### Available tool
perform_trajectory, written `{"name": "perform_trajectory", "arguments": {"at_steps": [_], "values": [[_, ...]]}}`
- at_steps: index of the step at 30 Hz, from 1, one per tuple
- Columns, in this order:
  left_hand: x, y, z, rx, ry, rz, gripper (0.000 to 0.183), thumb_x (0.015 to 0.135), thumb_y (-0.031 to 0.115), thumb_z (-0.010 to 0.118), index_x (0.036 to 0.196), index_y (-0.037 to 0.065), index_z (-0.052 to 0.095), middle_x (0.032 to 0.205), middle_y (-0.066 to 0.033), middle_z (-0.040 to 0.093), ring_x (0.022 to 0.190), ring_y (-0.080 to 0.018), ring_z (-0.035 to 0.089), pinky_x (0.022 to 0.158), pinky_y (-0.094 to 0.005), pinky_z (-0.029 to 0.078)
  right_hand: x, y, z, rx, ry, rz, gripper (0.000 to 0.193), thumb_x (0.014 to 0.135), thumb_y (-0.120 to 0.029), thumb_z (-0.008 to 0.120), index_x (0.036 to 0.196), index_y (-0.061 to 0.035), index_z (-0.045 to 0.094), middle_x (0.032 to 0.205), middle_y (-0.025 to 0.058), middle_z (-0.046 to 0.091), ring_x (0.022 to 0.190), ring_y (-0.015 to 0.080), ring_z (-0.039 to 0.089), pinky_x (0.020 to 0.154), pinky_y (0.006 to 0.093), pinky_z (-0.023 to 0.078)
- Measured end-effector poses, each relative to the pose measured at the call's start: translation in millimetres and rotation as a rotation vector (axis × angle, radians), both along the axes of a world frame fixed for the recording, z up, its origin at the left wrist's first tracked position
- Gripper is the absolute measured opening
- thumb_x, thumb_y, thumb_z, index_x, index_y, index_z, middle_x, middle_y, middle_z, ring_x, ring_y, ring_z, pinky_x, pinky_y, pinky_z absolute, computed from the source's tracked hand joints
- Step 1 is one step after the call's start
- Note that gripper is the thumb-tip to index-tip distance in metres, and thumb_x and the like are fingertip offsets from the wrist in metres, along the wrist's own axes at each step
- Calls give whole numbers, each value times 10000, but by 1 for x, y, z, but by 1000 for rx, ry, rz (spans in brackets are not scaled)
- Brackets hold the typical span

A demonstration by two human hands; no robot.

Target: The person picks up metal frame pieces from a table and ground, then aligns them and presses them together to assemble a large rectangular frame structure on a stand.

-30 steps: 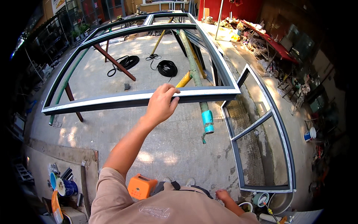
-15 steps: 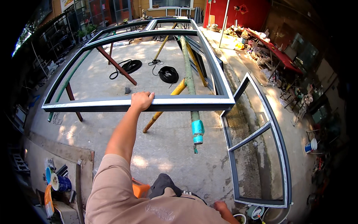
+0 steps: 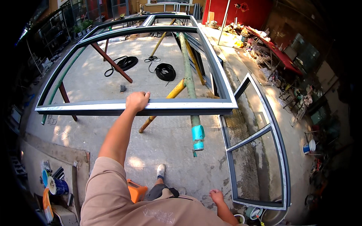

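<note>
A large dark metal window frame (image 3: 181,106), with pale strips along its edges, lies flat across raised supports in front of me. My left hand (image 3: 137,101) is wrapped over the middle of its near rail, and the arm is stretched out. A green pole (image 3: 188,67) runs under the frame's right side, its near end wrapped in turquoise tape (image 3: 198,138). My right hand (image 3: 216,196) hangs low by my side, fingers loosely curled with nothing visible in them. Nearest to it is a second, upright frame (image 3: 249,140) with a crossbar, standing at the right.
Yellow legs (image 3: 175,89) and reddish-brown legs (image 3: 113,63) slant beneath the frame. Two black coils (image 3: 166,72) lie on the concrete. An orange stool (image 3: 136,191) is close to my legs. Buckets (image 3: 57,186) stand lower left; a cluttered red table (image 3: 281,56) is at right.
My view has shifted slightly, so the frame sits a little further left. My left hand keeps its hold on the rail. My right hand has swung forward, and one shoe has come into view.
</note>
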State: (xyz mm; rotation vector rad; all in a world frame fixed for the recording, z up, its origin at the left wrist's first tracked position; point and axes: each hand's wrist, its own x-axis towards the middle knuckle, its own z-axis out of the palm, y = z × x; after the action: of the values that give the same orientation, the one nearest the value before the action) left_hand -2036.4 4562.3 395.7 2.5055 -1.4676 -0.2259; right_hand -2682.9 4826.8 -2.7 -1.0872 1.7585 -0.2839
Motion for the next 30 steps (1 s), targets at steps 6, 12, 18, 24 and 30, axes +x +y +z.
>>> {"name": "perform_trajectory", "arguments": {"at_steps": [6,12,18,24,30], "values": [[5,9,3,14,-20,26,527,1035,471,447,1126,91,800,1126,-214,763,1114,-409,702,1014,-500,518,142,-177,267,-885,-11,94,209,970,-115,669,1126,6,739,1000,166,767,875,266,754,818,374,592],[4,7,0,-46,-18,48,477,1010,443,492,1098,99,811,1095,-222,766,1081,-410,713,995,-501,530,232,-295,410,-1293,-11,460,202,953,-130,707,1128,-33,728,1036,159,734,973,350,707,873,422,562],[-1,8,1,-127,-12,74,424,978,416,562,1040,79,812,1035,-243,760,1020,-435,715,944,-519,541,288,-399,405,-1287,219,663,275,981,-313,666,1063,-68,762,1088,150,747,1068,381,666,952,498,506],[5,4,-7,-161,-29,68,396,970,393,578,1009,73,808,1025,-243,756,1002,-441,712,922,-524,546,297,-419,372,-1057,523,719,516,1057,-459,447,960,-100,804,1000,177,775,1031,384,704,953,528,486],[2,8,1,-146,-36,107,384,955,368,572,998,68,807,1002,-245,754,984,-443,710,921,-531,542,314,-428,400,-718,569,735,561,1022,-516,472,1032,-74,818,1137,213,764,1115,386,705,1013,496,513]]}}
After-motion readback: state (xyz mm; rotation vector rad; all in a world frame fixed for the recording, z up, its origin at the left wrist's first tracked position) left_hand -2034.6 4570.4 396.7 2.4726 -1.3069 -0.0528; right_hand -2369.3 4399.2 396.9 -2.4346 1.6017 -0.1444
